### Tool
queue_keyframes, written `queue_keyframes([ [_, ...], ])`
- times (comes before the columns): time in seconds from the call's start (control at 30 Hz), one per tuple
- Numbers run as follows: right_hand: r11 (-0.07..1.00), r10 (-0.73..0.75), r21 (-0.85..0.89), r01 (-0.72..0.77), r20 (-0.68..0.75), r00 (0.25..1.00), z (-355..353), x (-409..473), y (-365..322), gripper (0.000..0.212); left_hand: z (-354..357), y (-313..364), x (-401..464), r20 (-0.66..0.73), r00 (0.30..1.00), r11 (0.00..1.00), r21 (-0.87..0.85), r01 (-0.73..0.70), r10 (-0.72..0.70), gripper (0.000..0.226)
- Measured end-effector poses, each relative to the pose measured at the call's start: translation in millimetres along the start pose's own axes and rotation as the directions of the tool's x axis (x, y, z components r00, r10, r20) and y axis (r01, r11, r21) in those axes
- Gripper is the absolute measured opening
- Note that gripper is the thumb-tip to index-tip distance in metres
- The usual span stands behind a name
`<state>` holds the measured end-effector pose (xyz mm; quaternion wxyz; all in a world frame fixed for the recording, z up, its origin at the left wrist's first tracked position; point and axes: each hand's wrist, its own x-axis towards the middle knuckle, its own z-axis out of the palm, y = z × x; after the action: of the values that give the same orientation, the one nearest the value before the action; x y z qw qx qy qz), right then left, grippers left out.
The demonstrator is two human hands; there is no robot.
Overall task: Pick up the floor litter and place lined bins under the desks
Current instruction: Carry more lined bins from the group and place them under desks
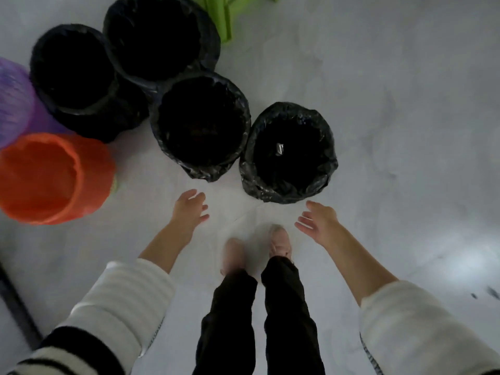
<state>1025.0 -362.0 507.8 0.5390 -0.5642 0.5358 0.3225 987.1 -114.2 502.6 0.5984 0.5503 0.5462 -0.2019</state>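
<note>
So you're standing on the pale floor point(392, 117) with both arms reaching forward and down. Your left hand point(189, 209) is hanging loose, fingers relaxed, gripping nothing, and your right hand point(316, 220) is spreading open the same way, palm turned inward, also holding nothing. Four bins lined with black bags are sitting upright in a cluster ahead of you: the nearest bin point(289, 152) is just beyond your right hand, not touching it, with something small and shiny lying inside. An orange bin point(51, 177) is leaning on your left, unlined, with a purple bin point(13, 104) behind it. Something green point(224, 17) is poking in at the top.
</note>
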Motion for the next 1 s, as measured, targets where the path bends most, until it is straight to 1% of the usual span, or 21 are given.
queue_keyframes([
  [0.1, 0.996, 0.089, 0.002, -0.089, -0.058, 0.994, 17.9, 95.2, -6.9, 0.048, 38.4, -13.5, 90.0, -0.076, 0.992, 0.983, -0.157, 0.092, -0.105, 0.049],
  [0.13, 0.993, 0.113, 0.033, -0.111, -0.068, 0.991, 20.7, 111.8, -7.1, 0.051, 44.5, -13.5, 106.1, -0.086, 0.986, 0.965, -0.232, 0.118, -0.142, 0.05],
  [0.17, 0.989, 0.133, 0.067, -0.129, -0.068, 0.989, 24.2, 131.9, -5.6, 0.052, 51.9, -16.1, 126.2, -0.08, 0.983, 0.942, -0.305, 0.136, -0.168, 0.053],
  [0.23, 0.977, 0.151, 0.161, -0.14, -0.056, 0.987, 31.4, 165.2, -3.2, 0.052, 62.1, -17.0, 161.6, -0.049, 0.985, 0.903, -0.408, 0.132, -0.166, 0.053],
  [0.3, 0.946, 0.157, 0.291, -0.144, -0.024, 0.987, 38.3, 189.9, -2.2, 0.044, 69.0, -16.7, 190.3, 0.001, 0.991, 0.864, -0.489, 0.119, -0.136, 0.048],
  [0.37, 0.895, 0.165, 0.419, -0.153, 0.007, 0.986, 43.8, 205.2, -2.8, 0.04, 74.5, -14.7, 210.5, 0.013, 0.992, 0.809, -0.576, 0.112, -0.128, 0.041],
  [0.47, 0.885, 0.144, 0.445, -0.136, 0.016, 0.989, 47.8, 207.6, -8.0, 0.041, 80.2, -8.3, 221.4, -0.01, 0.988, 0.745, -0.658, 0.111, -0.155, 0.02],
  [0.57, 0.883, 0.139, 0.453, -0.125, 0.003, 0.99, 45.3, 197.4, -11.6, 0.035, 74.4, -9.0, 217.3, -0.031, 0.989, 0.739, -0.668, 0.089, -0.147, 0.015],
  [0.63, 0.885, 0.176, 0.441, -0.152, -0.015, 0.984, 41.9, 182.3, -12.4, 0.025, 60.6, -10.0, 202.5, -0.071, 0.985, 0.754, -0.653, 0.073, -0.157, 0.019],
  [0.73, 0.895, 0.198, 0.412, -0.173, -0.017, 0.98, 33.4, 142.8, -6.8, 0.018, 31.8, -18.3, 163.6, -0.112, 0.966, 0.79, -0.601, 0.123, -0.235, 0.021],
  [0.87, 0.916, 0.162, 0.372, -0.148, -0.007, 0.987, 20.9, 64.5, 4.7, 0.022, -21.4, -40.1, 82.0, -0.132, 0.928, 0.771, -0.603, 0.203, -0.348, 0.006],
  [0.9, 0.924, 0.155, 0.356, -0.141, -0.01, 0.988, 18.2, 48.0, 7.8, 0.026, -33.0, -46.8, 59.9, -0.135, 0.921, 0.756, -0.62, 0.21, -0.366, 0.009],
  [0.93, 0.933, 0.141, 0.336, -0.131, -0.007, 0.99, 15.7, 30.6, 11.7, 0.03, -45.6, -55.8, 36.9, -0.14, 0.914, 0.738, -0.642, 0.208, -0.38, 0.017],
  [1.0, 0.948, 0.127, 0.291, -0.126, 0.016, 0.992, 13.1, 6.7, 15.5, 0.036, -63.1, -72.9, 2.1, -0.156, 0.909, 0.701, -0.69, 0.18, -0.387, 0.039],
])
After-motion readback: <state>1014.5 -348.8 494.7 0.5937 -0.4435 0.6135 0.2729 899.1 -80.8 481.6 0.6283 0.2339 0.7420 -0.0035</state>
